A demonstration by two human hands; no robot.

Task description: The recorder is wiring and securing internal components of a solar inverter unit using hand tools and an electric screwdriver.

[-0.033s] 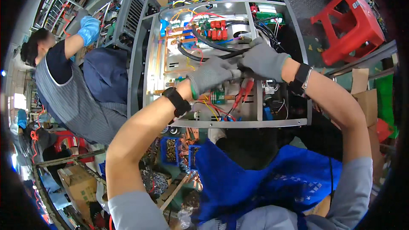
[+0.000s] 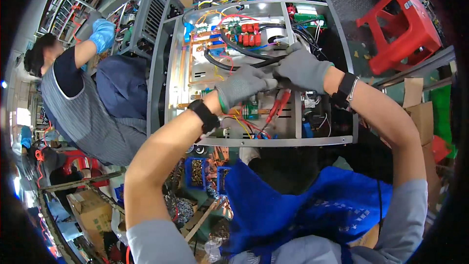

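Both my hands wear grey gloves and meet over an open metal equipment cabinet [image 2: 244,142] full of wiring. Two thick black cables [image 2: 244,53] curve across it to my right hand [image 2: 304,71], whose fingers are closed round them. My left hand [image 2: 243,86] is closed too, its fingertips pressed close to the right hand's. What it pinches is hidden between the gloves. Just below the hands lie red sleeved pieces [image 2: 278,106], partly covered. Behind the cables sit several red block-shaped components [image 2: 250,35]. Copper bars [image 2: 187,68] run along the cabinet's left side.
A red plastic stool [image 2: 403,29] stands at the far right. To the left, a co-worker [image 2: 88,102] in blue sleeve covers is beside another cabinet [image 2: 141,19]. Below are blue bins [image 2: 196,172] of small parts and a blue cloth [image 2: 303,205]. Cardboard [image 2: 420,117] stands at right.
My left forearm has shifted very slightly to the right. Both gloved hands stay at the same spot over the cabinet.
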